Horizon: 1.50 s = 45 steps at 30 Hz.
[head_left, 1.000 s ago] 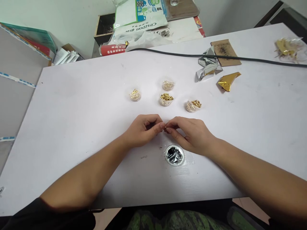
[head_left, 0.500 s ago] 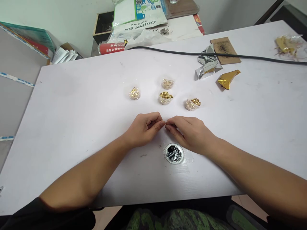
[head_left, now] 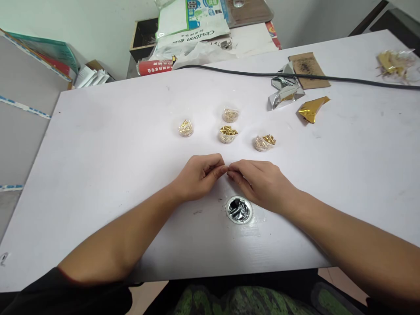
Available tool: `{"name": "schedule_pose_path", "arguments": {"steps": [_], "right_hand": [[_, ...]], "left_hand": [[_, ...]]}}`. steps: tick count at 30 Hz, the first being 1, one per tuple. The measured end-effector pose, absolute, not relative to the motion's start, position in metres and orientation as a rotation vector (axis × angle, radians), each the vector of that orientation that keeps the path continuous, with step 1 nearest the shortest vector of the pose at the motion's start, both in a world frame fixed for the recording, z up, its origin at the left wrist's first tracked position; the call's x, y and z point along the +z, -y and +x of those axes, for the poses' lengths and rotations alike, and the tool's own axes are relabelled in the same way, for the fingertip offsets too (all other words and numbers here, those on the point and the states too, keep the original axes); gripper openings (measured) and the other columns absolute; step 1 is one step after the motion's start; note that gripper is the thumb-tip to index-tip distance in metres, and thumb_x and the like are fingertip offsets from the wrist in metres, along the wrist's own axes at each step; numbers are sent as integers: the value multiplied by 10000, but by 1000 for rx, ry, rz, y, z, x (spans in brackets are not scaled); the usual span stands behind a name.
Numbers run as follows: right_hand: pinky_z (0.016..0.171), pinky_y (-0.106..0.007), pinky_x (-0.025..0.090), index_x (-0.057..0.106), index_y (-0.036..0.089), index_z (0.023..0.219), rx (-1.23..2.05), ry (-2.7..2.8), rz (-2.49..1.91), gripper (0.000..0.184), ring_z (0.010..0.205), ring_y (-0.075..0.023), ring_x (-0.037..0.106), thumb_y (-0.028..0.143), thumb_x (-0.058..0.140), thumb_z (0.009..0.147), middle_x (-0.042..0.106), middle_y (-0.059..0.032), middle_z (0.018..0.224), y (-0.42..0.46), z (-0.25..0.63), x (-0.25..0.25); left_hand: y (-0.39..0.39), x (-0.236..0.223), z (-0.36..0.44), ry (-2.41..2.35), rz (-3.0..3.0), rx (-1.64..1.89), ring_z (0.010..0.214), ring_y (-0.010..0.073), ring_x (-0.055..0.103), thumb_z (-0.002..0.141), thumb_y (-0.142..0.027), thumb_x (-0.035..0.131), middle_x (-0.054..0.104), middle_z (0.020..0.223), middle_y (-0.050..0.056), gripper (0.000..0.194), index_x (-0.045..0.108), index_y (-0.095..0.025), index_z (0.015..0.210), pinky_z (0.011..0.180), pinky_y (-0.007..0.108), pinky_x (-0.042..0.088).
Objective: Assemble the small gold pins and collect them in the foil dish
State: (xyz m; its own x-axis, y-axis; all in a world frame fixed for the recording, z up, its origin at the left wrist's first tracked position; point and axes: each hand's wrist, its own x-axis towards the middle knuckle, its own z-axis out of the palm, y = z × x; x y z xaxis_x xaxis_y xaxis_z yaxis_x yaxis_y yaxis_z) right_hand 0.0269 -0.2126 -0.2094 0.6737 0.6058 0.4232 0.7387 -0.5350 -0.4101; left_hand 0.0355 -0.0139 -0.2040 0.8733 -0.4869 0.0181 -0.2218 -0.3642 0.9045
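My left hand [head_left: 205,177] and my right hand [head_left: 257,181] meet fingertip to fingertip over the white table [head_left: 108,157]. Thumb and forefinger are pinched together on each; whatever lies between them is too small to name. Beyond the hands stand small clear cups of thin gold-coloured metal pins: a left cup [head_left: 186,128], a back cup [head_left: 230,115], a middle cup [head_left: 228,134] heaped with shorter brassy pieces, and a right cup [head_left: 264,142] holding two kinds of pieces. Just below my right hand, a round metal-rimmed opening [head_left: 239,210] in the tabletop shows crumpled dark shiny film.
A black cable [head_left: 243,73] crosses the back of the table. Near it lie silver foil [head_left: 286,92], a gold foil packet [head_left: 314,109], a brown card [head_left: 309,70] and a clear bag of yellowish pieces [head_left: 395,64]. Plastic packaging [head_left: 197,33] is piled behind the table.
The view has shifted very slightly, so everything sits a little further right. Both hands keep the same pinch, fingertips together.
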Motion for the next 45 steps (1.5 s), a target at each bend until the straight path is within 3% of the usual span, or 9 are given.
{"name": "schedule_pose_path", "arguments": {"steps": [14, 21, 34, 45], "right_hand": [[519, -252, 422, 576, 182, 852, -202, 1028, -2298, 160, 553, -143, 565, 152, 456, 953, 682, -42, 696, 215, 30, -208], [511, -234, 404, 577, 180, 842, -150, 1009, -2219, 113, 514, -119, 550, 161, 503, 925, 660, -8, 651, 217, 33, -208], [564, -252, 534, 566, 178, 850, 25, 754, -1882, 78, 617, -130, 656, 221, 557, 914, 701, -29, 713, 208, 33, -207], [621, -312, 613, 604, 172, 839, 117, 525, -1665, 209, 646, -163, 713, 367, 673, 874, 741, -76, 771, 203, 33, -212]], "left_hand": [[14, -205, 35, 644, 2043, -216, 544, 90, 356, 919, -245, 481, 419, 567, -47, 264, 454, -173, 666, 534, 229, 317], [13, -208, 37, 633, 1994, -306, 546, 92, 334, 916, -318, 504, 378, 567, -58, 257, 484, -171, 707, 534, 229, 295], [11, -206, 33, 413, 1802, -289, 645, 117, 445, 937, -539, 489, 535, 685, -8, 417, 503, -164, 756, 630, 249, 392], [14, -203, 30, 389, 1608, -306, 675, 126, 503, 915, -535, 572, 562, 714, 6, 390, 505, -170, 796, 680, 270, 433]]}}
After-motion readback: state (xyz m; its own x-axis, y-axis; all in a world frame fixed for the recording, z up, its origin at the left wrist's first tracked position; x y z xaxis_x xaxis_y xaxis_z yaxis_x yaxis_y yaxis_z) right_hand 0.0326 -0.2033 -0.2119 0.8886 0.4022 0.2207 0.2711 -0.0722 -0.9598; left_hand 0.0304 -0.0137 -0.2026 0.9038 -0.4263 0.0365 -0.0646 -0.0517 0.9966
